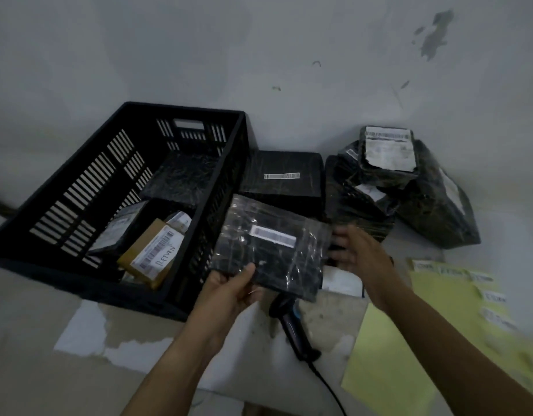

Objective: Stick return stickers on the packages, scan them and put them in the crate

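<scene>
My left hand (233, 285) grips the near corner of a flat black plastic-wrapped package (271, 247) with a white barcode label, held in the air beside the black crate (64, 187). My right hand (359, 250) hovers at the package's right edge with fingers spread and blurred; I cannot tell if it touches. Inside the crate lie a brown box marked RETURN (152, 253) and other wrapped parcels. A black handheld scanner (292, 325) lies on the floor below the package. A yellow sheet (433, 325) at the right carries several white return stickers.
A flat black parcel (284, 178) lies behind the held one. A heap of black wrapped parcels (403, 187) stands against the white wall at the right. The scanner's cable runs toward the bottom edge. The floor has peeling patches.
</scene>
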The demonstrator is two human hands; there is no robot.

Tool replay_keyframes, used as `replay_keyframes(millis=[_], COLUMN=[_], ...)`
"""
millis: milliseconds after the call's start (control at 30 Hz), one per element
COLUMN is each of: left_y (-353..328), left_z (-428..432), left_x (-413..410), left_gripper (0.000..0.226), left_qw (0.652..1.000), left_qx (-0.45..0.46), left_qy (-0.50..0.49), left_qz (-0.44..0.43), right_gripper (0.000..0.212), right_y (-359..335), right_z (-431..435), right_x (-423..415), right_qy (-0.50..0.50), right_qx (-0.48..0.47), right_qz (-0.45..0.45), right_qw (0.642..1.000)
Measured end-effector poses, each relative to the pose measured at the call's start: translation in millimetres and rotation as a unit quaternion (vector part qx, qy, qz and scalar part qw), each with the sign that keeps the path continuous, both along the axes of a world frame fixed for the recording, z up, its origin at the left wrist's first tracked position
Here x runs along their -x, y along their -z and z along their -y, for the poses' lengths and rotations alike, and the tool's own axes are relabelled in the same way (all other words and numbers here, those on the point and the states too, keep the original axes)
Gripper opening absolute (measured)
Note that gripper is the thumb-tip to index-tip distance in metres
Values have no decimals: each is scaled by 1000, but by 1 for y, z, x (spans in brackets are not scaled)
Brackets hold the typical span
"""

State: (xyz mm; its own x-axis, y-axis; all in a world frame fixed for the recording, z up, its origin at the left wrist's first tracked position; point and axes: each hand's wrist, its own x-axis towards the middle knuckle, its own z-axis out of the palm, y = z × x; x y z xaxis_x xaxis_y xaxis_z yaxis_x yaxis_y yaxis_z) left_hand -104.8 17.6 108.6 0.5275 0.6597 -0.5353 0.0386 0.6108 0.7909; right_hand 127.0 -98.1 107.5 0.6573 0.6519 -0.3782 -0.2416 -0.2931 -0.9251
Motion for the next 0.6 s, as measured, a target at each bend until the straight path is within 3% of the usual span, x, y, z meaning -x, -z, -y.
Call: replay_keyframes(millis=[33, 133, 233, 300, 400, 600], left_y=[-4, -17, -23, -24, -23, -24], left_z=[3, 14, 19, 17, 12, 1], left_x=[3, 4, 1, 0, 1, 3], left_gripper=[14, 31, 9, 10, 15, 36], left_qw=[1000, 997, 990, 988, 986, 982], left_qx=[9, 37, 73, 83, 89, 99], left_qy=[-25, -63, -99, -113, -112, -122], left_qz=[8, 31, 64, 66, 87, 100], right_gripper=[23, 20, 51, 78, 97, 89], right_y=[19, 75, 111, 131, 152, 155], right_z=[3, 16, 20, 22, 20, 14], right_x=[6, 36, 69, 81, 93, 102], right_qy=[15, -78, -174, -220, -263, -294], right_qx=[42, 175, 260, 316, 352, 333], right_qz=[8, 61, 75, 122, 156, 217], right_qw=[999, 980, 947, 915, 885, 869])
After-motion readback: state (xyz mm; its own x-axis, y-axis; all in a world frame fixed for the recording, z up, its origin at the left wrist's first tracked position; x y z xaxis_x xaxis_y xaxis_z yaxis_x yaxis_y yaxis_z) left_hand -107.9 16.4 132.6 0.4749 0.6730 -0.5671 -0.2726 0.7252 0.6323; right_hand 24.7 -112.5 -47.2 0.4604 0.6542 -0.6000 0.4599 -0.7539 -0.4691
